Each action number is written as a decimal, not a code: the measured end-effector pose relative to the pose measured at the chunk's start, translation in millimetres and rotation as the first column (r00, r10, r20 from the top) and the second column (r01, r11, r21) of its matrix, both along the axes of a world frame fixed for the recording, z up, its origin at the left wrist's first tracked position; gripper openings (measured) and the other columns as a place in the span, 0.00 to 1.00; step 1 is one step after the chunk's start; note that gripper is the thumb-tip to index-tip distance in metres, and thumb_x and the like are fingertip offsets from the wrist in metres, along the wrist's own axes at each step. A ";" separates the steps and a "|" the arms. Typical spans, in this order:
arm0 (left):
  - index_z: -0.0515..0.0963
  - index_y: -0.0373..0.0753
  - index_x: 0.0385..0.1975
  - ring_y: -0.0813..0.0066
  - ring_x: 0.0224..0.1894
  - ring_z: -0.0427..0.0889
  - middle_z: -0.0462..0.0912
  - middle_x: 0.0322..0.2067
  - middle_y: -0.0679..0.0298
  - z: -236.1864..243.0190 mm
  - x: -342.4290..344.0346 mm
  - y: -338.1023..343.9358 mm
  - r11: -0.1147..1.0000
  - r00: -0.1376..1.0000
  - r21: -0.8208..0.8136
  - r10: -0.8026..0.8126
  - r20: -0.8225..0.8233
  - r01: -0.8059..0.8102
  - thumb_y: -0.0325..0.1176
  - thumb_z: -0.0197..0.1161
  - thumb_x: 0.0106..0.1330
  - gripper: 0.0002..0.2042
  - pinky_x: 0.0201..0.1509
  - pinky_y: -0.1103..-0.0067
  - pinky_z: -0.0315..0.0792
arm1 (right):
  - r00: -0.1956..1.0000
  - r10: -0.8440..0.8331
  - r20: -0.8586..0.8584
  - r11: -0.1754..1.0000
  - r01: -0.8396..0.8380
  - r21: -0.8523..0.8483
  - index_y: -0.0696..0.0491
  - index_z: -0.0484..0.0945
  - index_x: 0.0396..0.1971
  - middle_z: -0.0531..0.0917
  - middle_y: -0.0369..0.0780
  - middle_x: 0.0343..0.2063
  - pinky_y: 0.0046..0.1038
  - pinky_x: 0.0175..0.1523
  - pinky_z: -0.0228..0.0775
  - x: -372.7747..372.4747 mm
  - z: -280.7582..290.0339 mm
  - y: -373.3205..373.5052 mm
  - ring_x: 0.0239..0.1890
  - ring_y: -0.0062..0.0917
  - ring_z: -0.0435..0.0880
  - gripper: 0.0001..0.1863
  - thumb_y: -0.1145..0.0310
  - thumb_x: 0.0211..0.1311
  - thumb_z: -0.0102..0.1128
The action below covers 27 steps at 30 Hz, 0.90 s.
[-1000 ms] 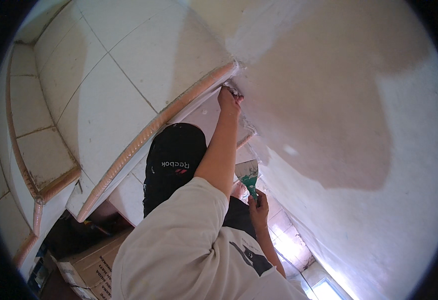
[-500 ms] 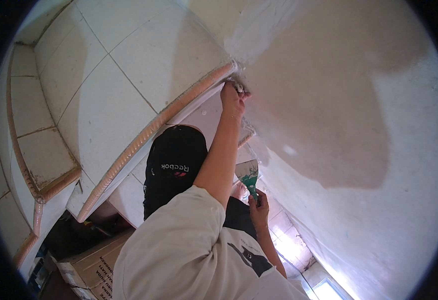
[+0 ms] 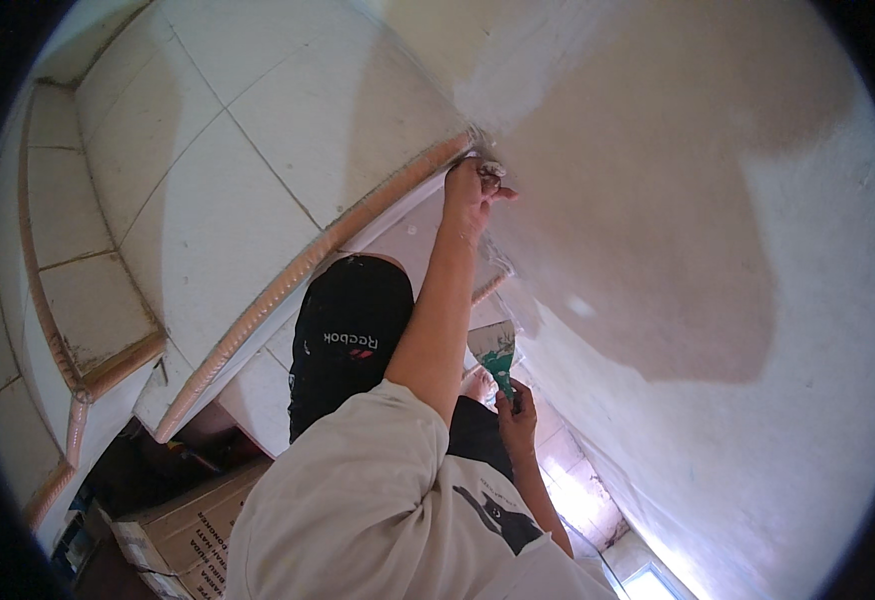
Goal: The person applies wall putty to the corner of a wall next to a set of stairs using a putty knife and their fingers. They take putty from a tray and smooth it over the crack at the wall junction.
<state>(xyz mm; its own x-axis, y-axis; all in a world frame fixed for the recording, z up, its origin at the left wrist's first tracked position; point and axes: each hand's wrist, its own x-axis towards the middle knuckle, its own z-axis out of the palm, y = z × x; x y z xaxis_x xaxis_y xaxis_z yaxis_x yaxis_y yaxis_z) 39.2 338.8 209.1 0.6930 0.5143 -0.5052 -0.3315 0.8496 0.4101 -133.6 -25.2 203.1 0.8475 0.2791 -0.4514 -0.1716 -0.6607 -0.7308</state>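
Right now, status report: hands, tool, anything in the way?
Own hands out of view. Co-worker's raised hand on smooth plastered wall. Lower hand grips green-handled metal putty knife. Nothing blocking.

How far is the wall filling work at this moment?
Done, it seems: a wide darker patch on the wall. In hand: the raised hand presses at the corner by the trim; the lower hand holds a green putty knife. Left: the paler wall below looks untreated.

One person in a black cap [image 3: 348, 335], two hands [image 3: 473, 185], one green-handled putty knife [image 3: 498, 358], one cardboard box [image 3: 183, 525]
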 end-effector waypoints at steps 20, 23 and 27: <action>0.70 0.40 0.24 0.78 0.10 0.63 0.69 0.15 0.66 45.3 -4.0 -6.6 1.000 0.999 0.019 -0.012 0.042 0.012 0.32 0.46 0.66 0.09 0.23 0.64 0.80 | 0.999 0.041 0.014 0.999 -0.041 -0.010 0.55 0.73 0.52 0.79 0.37 0.24 0.23 0.33 0.65 7.6 15.6 10.9 0.26 0.18 0.72 0.19 0.62 0.65 0.60; 0.70 0.38 0.25 0.79 0.10 0.64 0.68 0.14 0.67 64.7 -0.3 -21.0 0.996 0.997 -0.062 0.070 -0.019 -0.071 0.34 0.45 0.63 0.09 0.19 0.67 0.79 | 0.998 0.068 -0.004 0.997 -0.068 -0.040 0.54 0.73 0.52 0.77 0.35 0.23 0.22 0.32 0.64 9.6 12.6 6.1 0.26 0.17 0.71 0.19 0.63 0.65 0.60; 0.69 0.38 0.31 0.76 0.13 0.67 0.69 0.17 0.64 81.3 -2.0 -49.3 0.978 0.973 -0.007 0.205 -0.107 -0.207 0.35 0.44 0.63 0.08 0.17 0.69 0.78 | 0.997 0.082 0.007 0.996 -0.082 -0.026 0.55 0.73 0.52 0.76 0.34 0.23 0.22 0.32 0.64 4.9 8.1 8.4 0.26 0.17 0.70 0.18 0.64 0.65 0.59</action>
